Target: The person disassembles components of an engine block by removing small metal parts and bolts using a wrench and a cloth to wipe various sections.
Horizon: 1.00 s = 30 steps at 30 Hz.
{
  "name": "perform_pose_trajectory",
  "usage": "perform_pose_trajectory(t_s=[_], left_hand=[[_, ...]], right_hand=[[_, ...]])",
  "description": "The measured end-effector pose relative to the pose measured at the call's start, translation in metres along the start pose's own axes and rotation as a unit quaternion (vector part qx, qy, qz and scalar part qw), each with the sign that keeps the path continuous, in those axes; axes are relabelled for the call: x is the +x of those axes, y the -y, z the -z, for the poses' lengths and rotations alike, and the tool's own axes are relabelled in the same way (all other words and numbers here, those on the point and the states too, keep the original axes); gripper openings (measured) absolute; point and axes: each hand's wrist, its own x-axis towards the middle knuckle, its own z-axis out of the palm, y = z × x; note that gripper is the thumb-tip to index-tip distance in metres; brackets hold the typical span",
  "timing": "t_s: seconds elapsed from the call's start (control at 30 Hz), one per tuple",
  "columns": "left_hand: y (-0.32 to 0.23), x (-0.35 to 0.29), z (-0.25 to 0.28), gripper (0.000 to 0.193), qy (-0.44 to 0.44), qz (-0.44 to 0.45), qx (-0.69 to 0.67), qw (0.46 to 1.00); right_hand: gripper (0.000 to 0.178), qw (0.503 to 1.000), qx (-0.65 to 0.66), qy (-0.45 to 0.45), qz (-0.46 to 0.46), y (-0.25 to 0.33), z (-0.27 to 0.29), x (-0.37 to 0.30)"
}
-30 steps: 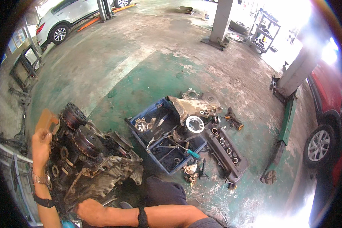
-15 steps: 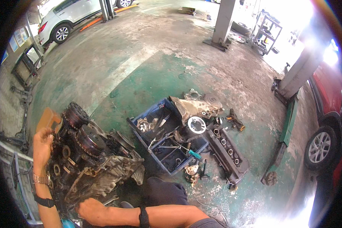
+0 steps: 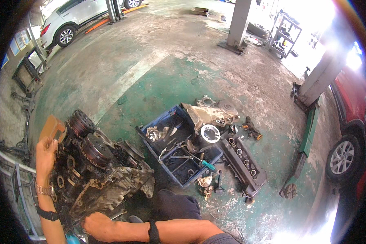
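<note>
A grimy engine (image 3: 114, 183) with dark toothed gears (image 3: 97, 150) stands at the lower left, between my arms. My left hand (image 3: 47, 149) is at its far left side, fingers curled in beside the gears; whatever they grip is too small to make out. Next to those fingers is an orange-tan piece (image 3: 51, 127). My right hand (image 3: 96, 224) is closed in a fist low against the near side of the engine. Its fingertips and anything inside them are hidden. Below it, at the picture's lower edge, shows part of a teal object (image 3: 72, 239).
Right of the engine sits a blue crate (image 3: 183, 184) of parts and tools, including a teal-handled tool (image 3: 208, 165). Beside it lie a metal cover (image 3: 211, 114), a long dark valve cover (image 3: 245, 167) and a yellow-black tool (image 3: 253, 129). A lift post (image 3: 319, 79) and red car (image 3: 356, 105) stand right.
The fingers of my left hand have shifted slightly beside the engine. My right hand stays in the same place.
</note>
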Motion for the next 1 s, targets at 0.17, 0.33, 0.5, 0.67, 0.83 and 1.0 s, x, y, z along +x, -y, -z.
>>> perform_pose_trajectory(t_s=[0.17,0.33,0.5,0.67,0.83,1.0], left_hand=[[-0.023,-0.007,-0.004,0.008,0.001,-0.013,-0.015,1.0],[-0.03,-0.008,-0.002,0.008,0.018,0.021,-0.014,1.0],[-0.011,-0.003,-0.003,0.014,-0.004,-0.035,0.018,0.999],[-0.016,-0.002,0.0,0.019,0.014,0.03,0.029,0.999],[-0.042,-0.015,0.011,0.027,-0.018,0.091,0.044,0.995],[-0.029,-0.01,0.003,0.022,-0.014,0.085,-0.007,0.996]], right_hand=[[0.01,1.0,-0.018,-0.002,0.024,-0.001,0.005,-0.003],[0.009,1.0,-0.002,0.004,0.008,-0.001,0.005,-0.002],[0.008,1.0,-0.006,0.005,0.001,-0.002,-0.001,-0.001],[0.011,1.0,-0.001,-0.012,0.025,-0.003,-0.001,-0.005],[0.006,0.999,-0.015,0.039,-0.024,0.016,0.017,0.003],[0.013,0.976,-0.046,0.198,-0.083,-0.001,0.018,0.007]])
